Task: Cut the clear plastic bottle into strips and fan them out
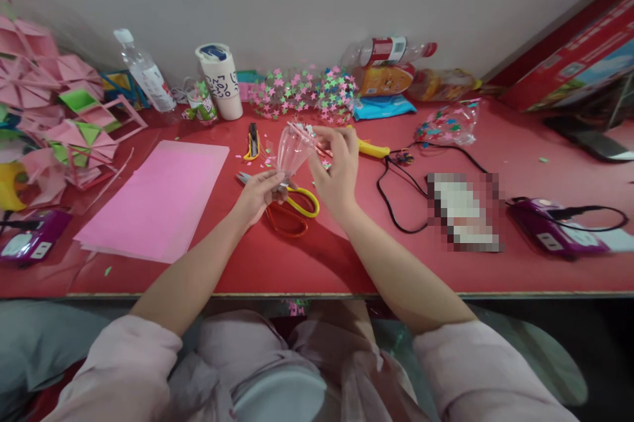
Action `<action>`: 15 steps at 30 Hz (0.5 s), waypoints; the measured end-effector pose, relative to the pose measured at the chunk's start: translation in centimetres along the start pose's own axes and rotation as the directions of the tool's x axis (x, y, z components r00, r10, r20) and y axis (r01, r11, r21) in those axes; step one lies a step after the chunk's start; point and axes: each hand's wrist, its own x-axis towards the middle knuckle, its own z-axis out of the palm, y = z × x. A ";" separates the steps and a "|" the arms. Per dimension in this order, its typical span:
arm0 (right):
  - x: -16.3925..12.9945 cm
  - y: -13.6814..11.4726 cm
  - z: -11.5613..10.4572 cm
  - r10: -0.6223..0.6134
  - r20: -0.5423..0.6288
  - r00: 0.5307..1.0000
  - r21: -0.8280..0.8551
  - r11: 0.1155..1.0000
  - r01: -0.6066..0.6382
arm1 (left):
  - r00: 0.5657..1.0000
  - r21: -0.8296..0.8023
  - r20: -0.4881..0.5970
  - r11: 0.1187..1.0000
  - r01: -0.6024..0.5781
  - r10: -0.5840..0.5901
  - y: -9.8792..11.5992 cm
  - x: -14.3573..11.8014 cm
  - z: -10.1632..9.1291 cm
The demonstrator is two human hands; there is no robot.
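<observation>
My left hand (262,191) pinches the narrow lower end of a clear, ribbed plastic piece (293,151) shaped like a cut-off bottle top. Its wide end tilts up towards the right. The curled fingers of my right hand (337,168) close at that wide rim, where small pink bits show; their exact grip is partly hidden. Below the left hand lie scissors (303,203) with yellow and orange handles. A yellow-and-black utility knife (252,142) rests behind, among star-shaped scraps.
Pink paper sheets (158,201) lie left, beside folded paper shapes (74,98). Along the wall stand a water bottle (146,72), a white tumbler (220,82) and star-filled clear plastic (302,93). To the right are a yellow glue gun (371,148), its black cord (381,194) and a purple power strip (559,230).
</observation>
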 end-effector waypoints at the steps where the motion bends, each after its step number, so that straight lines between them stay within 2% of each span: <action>1: 0.1 0.1 -0.1 0.001 0.003 1.000 -0.006 1.000 -0.001 | 1.000 0.006 0.010 1.000 0.001 -0.001 0.0 0.0 0.0; 6: 0.4 0.3 -0.2 -0.027 0.031 0.999 -0.028 0.999 0.028 | 1.000 0.037 0.020 0.999 -0.002 0.001 0.0 -0.1 0.1; 15: 0.4 0.2 -0.4 -0.044 -0.001 0.999 -0.043 0.998 0.044 | 1.000 0.042 -0.026 0.999 0.011 -0.010 0.2 0.0 0.2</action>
